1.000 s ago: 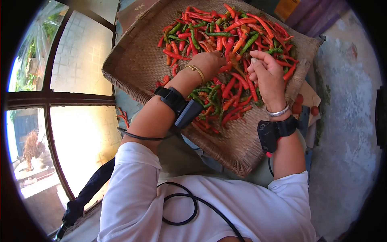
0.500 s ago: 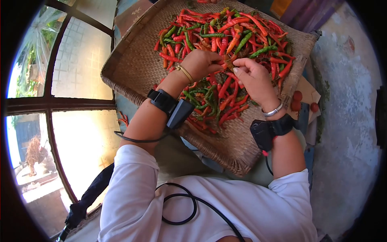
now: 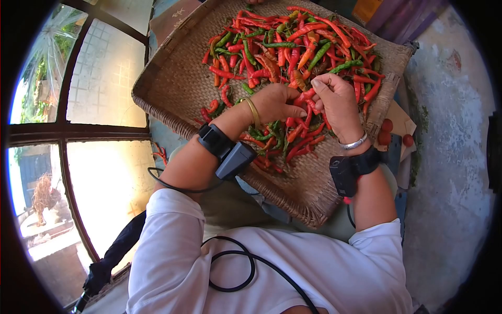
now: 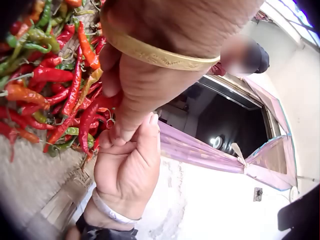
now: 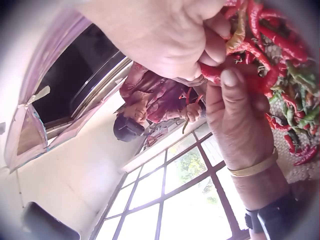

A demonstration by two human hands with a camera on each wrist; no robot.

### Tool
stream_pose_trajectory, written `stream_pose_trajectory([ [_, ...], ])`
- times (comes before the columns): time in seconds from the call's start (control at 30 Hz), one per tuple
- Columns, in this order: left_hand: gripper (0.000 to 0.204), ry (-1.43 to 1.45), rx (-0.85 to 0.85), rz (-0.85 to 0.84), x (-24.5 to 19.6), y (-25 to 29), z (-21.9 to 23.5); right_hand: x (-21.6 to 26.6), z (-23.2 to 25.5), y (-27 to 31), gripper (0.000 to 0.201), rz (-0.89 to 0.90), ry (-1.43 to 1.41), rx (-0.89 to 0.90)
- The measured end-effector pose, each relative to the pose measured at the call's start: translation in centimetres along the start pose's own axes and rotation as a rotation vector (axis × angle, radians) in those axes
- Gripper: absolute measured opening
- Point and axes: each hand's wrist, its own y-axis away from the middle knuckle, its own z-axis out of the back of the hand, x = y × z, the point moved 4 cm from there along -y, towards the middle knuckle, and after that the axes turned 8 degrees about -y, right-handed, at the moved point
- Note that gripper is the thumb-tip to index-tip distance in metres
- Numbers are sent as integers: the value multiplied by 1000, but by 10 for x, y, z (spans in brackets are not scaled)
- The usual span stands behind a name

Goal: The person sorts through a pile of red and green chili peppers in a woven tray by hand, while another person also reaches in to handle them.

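A red chili pepper [image 3: 305,97] is between my two hands, above the heap of red and green chili peppers [image 3: 293,44]. My left hand [image 3: 274,103], with a gold bangle, grips its body between thumb and curled fingers. At its other end are the pinched thumb and fingers of my right hand [image 3: 337,99], which wears a silver bangle. The right wrist view shows the pepper [image 5: 210,73] reaching from the left thumb to the right fingertips. Below my hands lies a smaller pile of peppers [image 3: 300,146] in the shallow woven basket [image 3: 178,73].
The basket's rim [image 3: 303,214] runs close to my lap. Round red fruits [image 3: 384,138] lie on cardboard at the right. A window [image 3: 104,78] stands at the left beside a folded black umbrella [image 3: 112,251]. Another person [image 5: 155,102] holds peppers across from me.
A second ago my hands were apart; they came together over the heap. Since then both have shifted slightly, and the red pepper now shows between them.
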Motion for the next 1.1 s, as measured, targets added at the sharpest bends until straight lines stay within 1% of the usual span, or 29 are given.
stream_pose_trajectory([
  [0.03, 23, 0, 0, 0, -3, 1, 3, 2, 3, -1, 15, 24, -50, -38],
  [0.1, 21, 88, 140, 175, -6, 5, 7, 6, 9, -1, 16, -3, -43, -62],
  [0.13, 21, 88, 142, 176, -9, 6, 14, 8, 11, -1, 18, -4, -91, -85],
  [0.17, 20, 147, 77, 222, -8, 5, 25, 9, 15, -1, 21, -3, -139, -109],
  [0.2, 20, 205, 13, 268, -5, 4, 35, 12, 18, -2, 23, 17, -129, -90],
  [0.23, 20, 205, 14, 268, 3, -1, 42, 13, 22, -2, 23, 17, -129, -91],
  [0.3, 18, 719, -431, -23, 14, -9, 72, 15, 26, -1, 23, 27, -135, -86],
  [0.33, 18, 720, -431, -23, 19, -12, 75, 17, 26, 1, 22, 20, -124, -97],
  [0.4, 22, 626, -581, 2, 24, -12, 83, 16, 27, 1, 22, 15, -126, -100],
  [0.43, 22, 627, -579, 0, 22, -14, 77, 16, 28, 1, 22, 11, -131, -104],
  [0.5, 30, 7, -349, 67, 12, -23, 44, 17, 30, -1, 21, 36, -142, -110],
  [0.57, 37, -401, -254, -331, 4, -29, 10, 18, 32, -2, 21, 60, -154, -114],
  [0.6, 37, -399, -252, -332, 1, -31, 0, 20, 32, -2, 20, 57, -165, -120],
  [0.67, 46, -760, -184, -415, -8, -29, -25, 20, 33, 0, 20, 54, -174, -132],
  [0.7, 46, -758, -182, -420, -13, -27, -31, 19, 32, 1, 19, 51, -178, -117],
  [0.77, 52, -911, 14, -304, -16, -27, -42, 18, 30, 1, 19, 53, -178, -105],
  [0.8, 52, -977, 73, -339, -14, -27, -47, 17, 28, 2, 18, 38, -169, -93],
  [0.83, 52, -979, 73, -345, -13, -28, -49, 18, 27, 2, 18, 25, -162, -83],
  [0.9, 46, -1084, 77, -342, -12, -27, -52, 22, 26, 2, 17, 28, -170, -94],
  [0.97, 44, -1100, 87, -352, -11, -28, -54, 26, 27, 1, 17, 31, -157, -100],
  [1.03, 42, -1113, 91, -361, -19, -28, -54, 27, 30, -1, 17, 43, -164, -102],
  [1.1, 38, -1140, 101, -334, -25, -28, -55, 29, 32, -2, 17, 52, -169, -103],
])
